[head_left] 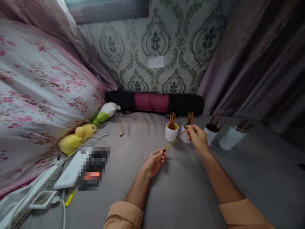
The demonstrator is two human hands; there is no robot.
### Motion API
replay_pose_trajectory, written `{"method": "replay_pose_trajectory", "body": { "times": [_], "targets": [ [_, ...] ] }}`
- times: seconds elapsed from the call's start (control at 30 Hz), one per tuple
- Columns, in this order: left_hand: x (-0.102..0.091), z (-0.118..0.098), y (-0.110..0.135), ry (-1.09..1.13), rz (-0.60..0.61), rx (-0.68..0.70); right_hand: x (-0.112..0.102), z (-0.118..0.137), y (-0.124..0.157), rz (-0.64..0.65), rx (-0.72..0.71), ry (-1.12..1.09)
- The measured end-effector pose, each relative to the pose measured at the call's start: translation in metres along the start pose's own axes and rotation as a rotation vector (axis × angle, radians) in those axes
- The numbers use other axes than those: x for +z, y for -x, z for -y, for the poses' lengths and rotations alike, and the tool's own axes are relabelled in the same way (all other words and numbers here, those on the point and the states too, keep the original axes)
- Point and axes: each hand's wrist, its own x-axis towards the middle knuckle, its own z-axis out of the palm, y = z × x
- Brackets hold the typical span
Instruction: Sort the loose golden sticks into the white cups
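A thin golden-brown stick [175, 140] slants between my hands above the grey sheet. My left hand [153, 163] pinches its lower end, where a darker tip shows. The upper end is pinched by the fingers of my right hand [197, 137]. Right behind that hand stands a white cup [184, 137] of upright sticks, partly covered by it. To its left is another white cup [171, 133] with similar sticks and a yellow inner rim. Two more pale containers, a shorter one [211, 136] and a taller one [231, 139], hold darker sticks at the right.
A thin stick-like item with a brown end [121, 134] lies on the sheet. At left are plush toys [73, 140], a white power bank [68, 173], a blurred-out object [94, 168], a power strip [35, 190] and cables. A black-and-maroon roll [152, 102] lies along the wall.
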Motion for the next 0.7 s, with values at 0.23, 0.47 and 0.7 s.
{"method": "replay_pose_trajectory", "body": {
  "times": [0.23,0.47,0.7],
  "targets": [
    [-0.002,0.0,0.0,0.016,0.019,0.001,0.004,0.012,-0.003,0.026,-0.013,0.049],
    [-0.004,0.0,0.0,0.055,0.049,0.005,0.006,0.02,-0.009,0.012,-0.013,0.067],
    [-0.005,-0.002,-0.001,0.131,0.051,-0.012,0.0,0.028,-0.021,-0.045,-0.04,0.068]
  ]
}}
